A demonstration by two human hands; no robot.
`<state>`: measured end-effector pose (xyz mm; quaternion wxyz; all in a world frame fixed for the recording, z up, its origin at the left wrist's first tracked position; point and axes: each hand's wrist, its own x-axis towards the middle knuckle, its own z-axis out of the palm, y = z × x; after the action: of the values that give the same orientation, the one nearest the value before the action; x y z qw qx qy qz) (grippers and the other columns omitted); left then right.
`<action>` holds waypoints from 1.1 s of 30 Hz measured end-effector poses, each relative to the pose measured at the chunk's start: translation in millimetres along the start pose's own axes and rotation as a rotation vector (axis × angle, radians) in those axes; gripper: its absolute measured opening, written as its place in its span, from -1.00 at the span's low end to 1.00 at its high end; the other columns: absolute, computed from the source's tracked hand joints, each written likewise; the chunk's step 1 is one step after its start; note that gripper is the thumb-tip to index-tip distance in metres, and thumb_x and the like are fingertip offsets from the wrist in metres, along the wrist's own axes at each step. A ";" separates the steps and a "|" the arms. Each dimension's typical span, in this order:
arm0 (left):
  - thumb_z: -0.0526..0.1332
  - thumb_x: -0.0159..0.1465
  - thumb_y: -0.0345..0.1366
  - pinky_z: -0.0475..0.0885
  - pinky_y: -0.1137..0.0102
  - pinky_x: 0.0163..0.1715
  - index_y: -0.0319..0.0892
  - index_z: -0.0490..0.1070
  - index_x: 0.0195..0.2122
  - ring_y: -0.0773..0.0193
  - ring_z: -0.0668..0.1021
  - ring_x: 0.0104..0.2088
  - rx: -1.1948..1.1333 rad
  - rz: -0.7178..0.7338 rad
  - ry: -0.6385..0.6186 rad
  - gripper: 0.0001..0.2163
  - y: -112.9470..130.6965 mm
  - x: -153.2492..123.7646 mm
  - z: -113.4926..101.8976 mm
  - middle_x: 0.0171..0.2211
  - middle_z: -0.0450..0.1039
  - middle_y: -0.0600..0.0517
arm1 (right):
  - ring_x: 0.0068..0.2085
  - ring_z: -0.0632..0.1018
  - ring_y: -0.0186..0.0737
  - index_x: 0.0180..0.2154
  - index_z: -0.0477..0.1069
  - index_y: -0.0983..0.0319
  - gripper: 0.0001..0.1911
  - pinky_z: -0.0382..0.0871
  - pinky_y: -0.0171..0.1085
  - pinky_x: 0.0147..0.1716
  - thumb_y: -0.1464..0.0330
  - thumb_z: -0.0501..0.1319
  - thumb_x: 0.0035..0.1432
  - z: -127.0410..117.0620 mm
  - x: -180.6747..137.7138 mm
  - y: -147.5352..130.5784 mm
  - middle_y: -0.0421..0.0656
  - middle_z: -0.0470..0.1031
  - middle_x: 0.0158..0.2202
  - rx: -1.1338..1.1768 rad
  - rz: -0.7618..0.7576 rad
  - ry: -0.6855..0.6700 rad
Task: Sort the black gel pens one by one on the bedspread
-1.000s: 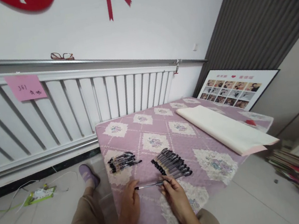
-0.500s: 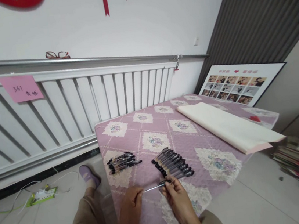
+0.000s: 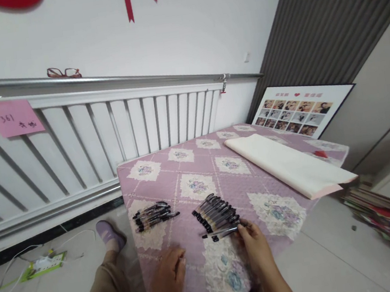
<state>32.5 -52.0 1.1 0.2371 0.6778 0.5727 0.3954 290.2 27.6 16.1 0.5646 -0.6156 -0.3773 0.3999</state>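
My right hand (image 3: 255,246) pinches the end of a black pen (image 3: 221,232) and holds it at the near edge of a row of several black pens (image 3: 216,211) on the pink quilted cover (image 3: 197,165). The pen lies level, parallel to the row. My left hand (image 3: 171,276) rests on the cover near the front left edge, fingers curled, with nothing visible in it. A smaller bunch of several pens (image 3: 153,214) lies to the left of the row.
A cream folded sheet (image 3: 288,164) lies at the back right of the cover. A framed photo collage (image 3: 301,111) leans on the wall. White radiator (image 3: 88,137) with a pink note (image 3: 11,117) and red glasses (image 3: 63,72) above. Books (image 3: 382,216) and a power strip (image 3: 41,265) lie on the floor.
My left hand has let go of the pen and dropped to the cover. My right hand has carried the pen right and forward to the near end of the pen row.
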 end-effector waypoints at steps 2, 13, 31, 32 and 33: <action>0.01 0.29 -0.29 0.41 0.26 -0.10 -0.11 0.42 -0.13 0.17 0.50 -0.13 0.003 0.006 -0.010 -0.76 1.1 0.6 -0.7 -0.17 0.48 -0.05 | -0.50 0.47 -0.26 -0.16 0.31 0.20 -0.55 0.31 -0.35 -0.58 0.12 0.21 -0.09 -7.2 16.6 -3.9 -0.27 0.42 -0.52 -0.091 -0.020 0.027; -0.02 0.31 -0.24 0.42 0.24 -0.08 -0.11 0.43 -0.14 0.16 0.50 -0.12 0.033 -0.008 -0.034 -0.74 2.1 0.0 -0.6 -0.17 0.49 -0.06 | -0.56 0.48 -0.21 -0.31 0.40 0.23 -0.70 0.34 -0.26 -0.52 0.20 0.17 -0.09 -5.1 58.8 -11.8 -0.22 0.47 -0.57 -0.340 -0.120 -0.001; 0.00 0.29 -0.22 0.48 0.23 -0.09 -0.10 0.48 -0.16 0.16 0.55 -0.12 0.145 0.051 -0.037 -0.72 -15.6 0.3 7.2 -0.16 0.53 -0.05 | -0.23 0.51 -0.08 -0.23 0.46 0.24 -0.63 0.36 -0.11 -0.14 0.20 0.17 -0.09 -56.6 44.1 17.6 -0.04 0.50 -0.27 -0.610 -0.382 0.113; 0.00 0.29 -0.22 0.48 0.23 -0.08 -0.10 0.48 -0.14 0.16 0.54 -0.10 0.170 0.051 -0.045 -0.72 -16.7 0.4 7.9 -0.14 0.53 -0.06 | -0.20 0.51 -0.07 -0.22 0.45 0.24 -0.63 0.36 -0.11 -0.12 0.21 0.17 -0.09 -57.2 41.5 20.1 -0.04 0.49 -0.25 -0.627 -0.411 0.095; 0.00 0.29 -0.22 0.46 0.22 -0.06 -0.10 0.47 -0.12 0.15 0.53 -0.08 0.201 0.050 -0.060 -0.71 -16.7 1.0 8.6 -0.11 0.52 -0.06 | -0.17 0.50 -0.06 -0.19 0.44 0.24 -0.63 0.35 -0.10 -0.09 0.23 0.17 -0.08 -56.6 39.1 21.9 -0.03 0.49 -0.23 -0.647 -0.442 0.072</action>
<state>29.6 -46.0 -16.5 0.1749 0.7238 0.5851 0.3213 358.0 39.4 -6.0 0.4269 -0.6793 -0.5871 0.1075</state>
